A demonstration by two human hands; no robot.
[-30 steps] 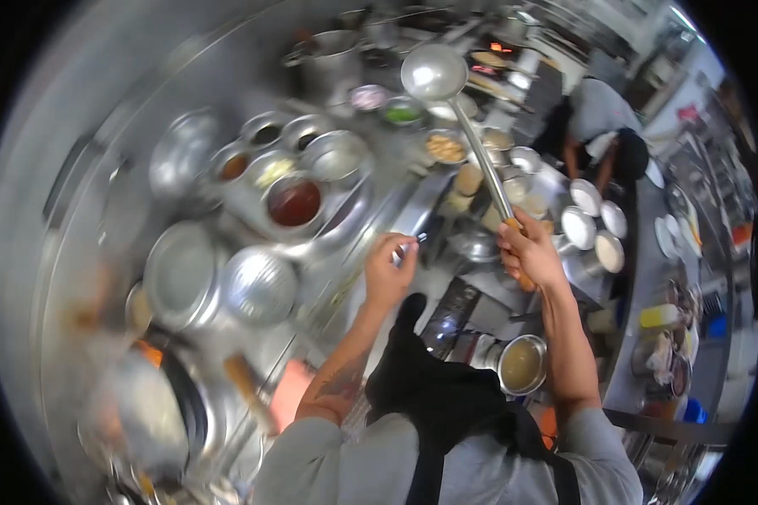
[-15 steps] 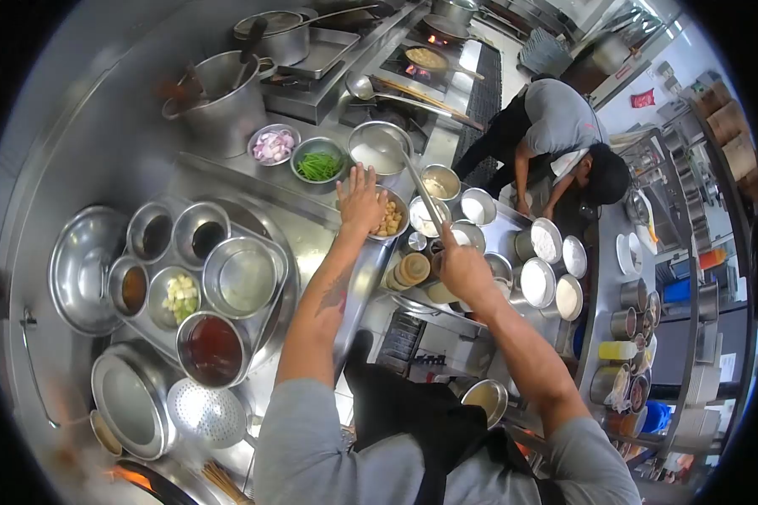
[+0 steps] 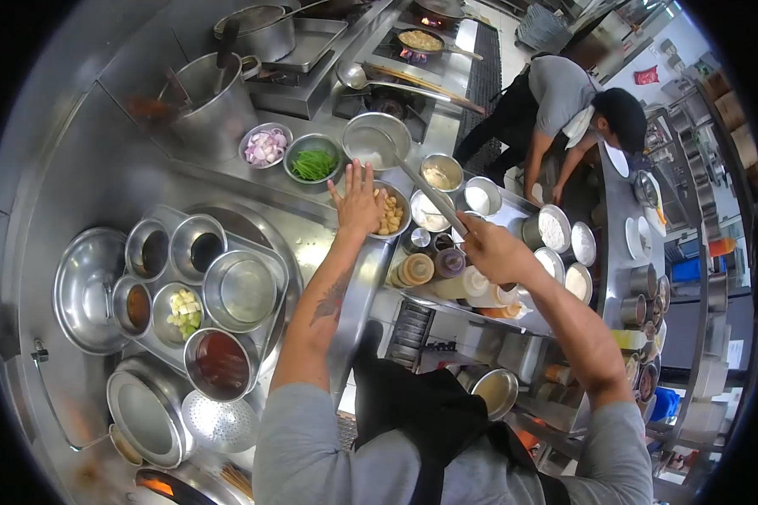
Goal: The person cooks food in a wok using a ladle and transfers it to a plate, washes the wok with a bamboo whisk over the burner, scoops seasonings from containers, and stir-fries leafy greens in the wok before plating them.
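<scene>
My right hand is closed around the long metal handle of a ladle. The ladle slants up and left to a round metal bowl with something white at its bottom; where the ladle's head ends and the bowl begins is hard to make out. My left hand is spread flat, fingers apart, at the left edge of a bowl of brown cubes, partly covering it. Whether it touches that bowl I cannot tell. Beside it stand bowls of chopped green vegetables and cut purple onions.
A tray at left carries sauce pots, including a red sauce. Squeeze bottles and pots of white powder stand at right. A pan sits over a flame. Another person bends over the far right counter.
My right hand has shifted right and slightly up with the ladle handle. My left hand stays spread at the same bowl. The other person's head has moved up and right.
</scene>
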